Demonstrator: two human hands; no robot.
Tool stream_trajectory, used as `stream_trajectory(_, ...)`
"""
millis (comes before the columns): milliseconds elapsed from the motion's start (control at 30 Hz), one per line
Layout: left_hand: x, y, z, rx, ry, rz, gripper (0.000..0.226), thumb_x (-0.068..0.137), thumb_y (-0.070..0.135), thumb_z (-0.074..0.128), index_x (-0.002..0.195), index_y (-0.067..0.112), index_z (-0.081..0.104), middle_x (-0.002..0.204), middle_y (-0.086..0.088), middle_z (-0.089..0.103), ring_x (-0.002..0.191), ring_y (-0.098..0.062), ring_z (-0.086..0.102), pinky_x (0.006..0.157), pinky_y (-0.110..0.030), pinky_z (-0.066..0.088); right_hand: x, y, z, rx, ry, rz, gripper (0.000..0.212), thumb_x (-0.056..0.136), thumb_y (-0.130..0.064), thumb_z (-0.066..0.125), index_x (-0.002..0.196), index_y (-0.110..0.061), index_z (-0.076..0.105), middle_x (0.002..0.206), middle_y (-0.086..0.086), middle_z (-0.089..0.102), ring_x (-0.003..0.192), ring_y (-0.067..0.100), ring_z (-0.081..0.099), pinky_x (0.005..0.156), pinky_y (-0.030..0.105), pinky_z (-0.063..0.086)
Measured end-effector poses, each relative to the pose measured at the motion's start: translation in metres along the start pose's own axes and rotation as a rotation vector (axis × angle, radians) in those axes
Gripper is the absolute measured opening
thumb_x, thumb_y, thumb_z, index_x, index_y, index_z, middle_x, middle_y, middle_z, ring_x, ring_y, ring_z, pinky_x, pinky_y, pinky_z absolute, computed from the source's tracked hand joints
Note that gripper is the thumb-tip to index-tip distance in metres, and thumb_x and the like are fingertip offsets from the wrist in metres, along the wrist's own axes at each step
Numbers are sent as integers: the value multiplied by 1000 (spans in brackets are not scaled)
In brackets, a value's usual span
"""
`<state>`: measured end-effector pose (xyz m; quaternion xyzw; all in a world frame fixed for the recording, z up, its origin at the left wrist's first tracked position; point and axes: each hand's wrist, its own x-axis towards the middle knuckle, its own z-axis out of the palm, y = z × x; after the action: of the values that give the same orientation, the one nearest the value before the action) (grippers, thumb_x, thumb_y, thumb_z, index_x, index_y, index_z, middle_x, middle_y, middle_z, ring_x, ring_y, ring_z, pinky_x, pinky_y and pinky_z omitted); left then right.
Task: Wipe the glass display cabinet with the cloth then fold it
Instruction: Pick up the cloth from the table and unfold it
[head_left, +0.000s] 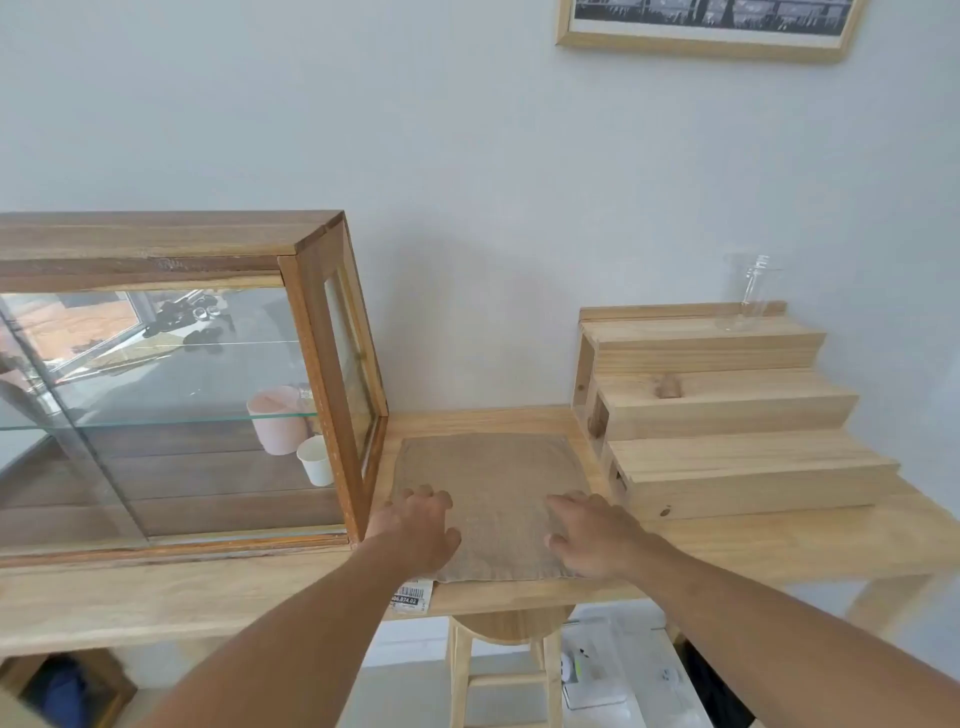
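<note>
A brown-grey cloth lies spread flat on the wooden table, between the cabinet and a stepped wooden stand. The glass display cabinet, with a dark wooden frame and glass shelves, stands at the left; a pink cup and a white cup are inside. My left hand rests palm down on the cloth's near left part, fingers spread. My right hand lies palm down on the cloth's near right part, fingers apart. Neither hand grips the cloth.
A pale stepped wooden stand fills the table's right side, with a clear glass bottle on its top step. A barcode label hangs at the table's front edge. A wooden stool stands under the table. A framed picture hangs on the wall.
</note>
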<state>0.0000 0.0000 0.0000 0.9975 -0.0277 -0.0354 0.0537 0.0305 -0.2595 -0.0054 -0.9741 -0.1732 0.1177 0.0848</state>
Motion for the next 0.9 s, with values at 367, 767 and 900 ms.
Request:
stream_trajectory(367, -45, -27, 55, -137, -40, 131, 74, 102, 68, 30, 163, 25, 31, 172, 5, 21, 157, -17, 20, 125, -35, 14, -43, 28, 56, -130, 162, -167, 78, 96, -72, 21, 160, -28, 18, 167, -11, 16, 153, 13, 14, 123, 39, 11)
stream_trajectory(767, -111, -40, 48, 23, 288, 322, 64, 37, -7, 100, 92, 23, 85, 91, 9, 82, 66, -14, 75, 51, -22, 56, -93, 36, 51, -129, 335, -336, 37, 88, -23, 69, 122, -39, 65, 116, -20, 73, 103, -1, 66, 107, 38, 29)
stream_trajectory(900, -122, -37, 22, -7, 292, 254, 54, 48, -4, 97, 87, 28, 80, 68, 17, 72, 50, -10, 64, 46, -25, 48, -104, 37, 20, 158, 164, -293, 28, 101, -41, 36, 121, -50, 53, 73, -29, 63, 72, 2, 56, 81, 18, 41)
